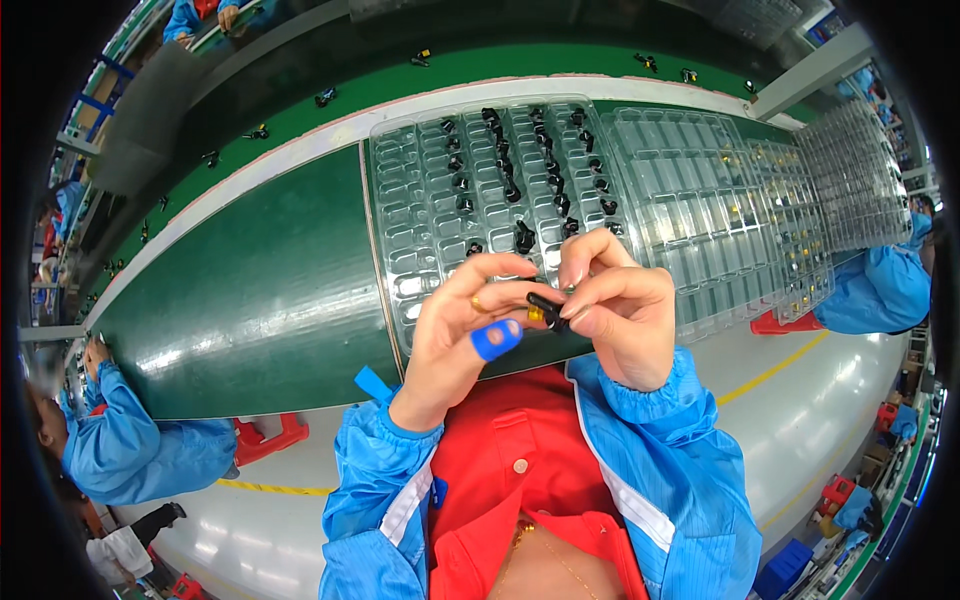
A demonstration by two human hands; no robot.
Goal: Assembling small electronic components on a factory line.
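Note:
Between my two hands is a small black plastic part [545, 304] with a yellow piece on its side. My right hand [632, 312] pinches its right end between thumb and fingers. Beside its left end, my left hand [447, 335] has curved fingers and a thumb held apart from them. A blue finger cot [495, 341] covers part of that thumb. Whether a left fingertip touches the part is hard to see. Just beyond my hands lies a clear plastic tray [405, 235], holding several small black parts [524, 237] in columns; its left column shows bare pockets.
More clear trays [690, 215] extend to the right, some holding small yellow pieces. A green work surface [260, 290] stretches left. Beyond a pale rail [300, 140], a green belt [370, 82] carries scattered black parts. Co-workers in blue sleeves sit left [150, 450] and right [880, 290].

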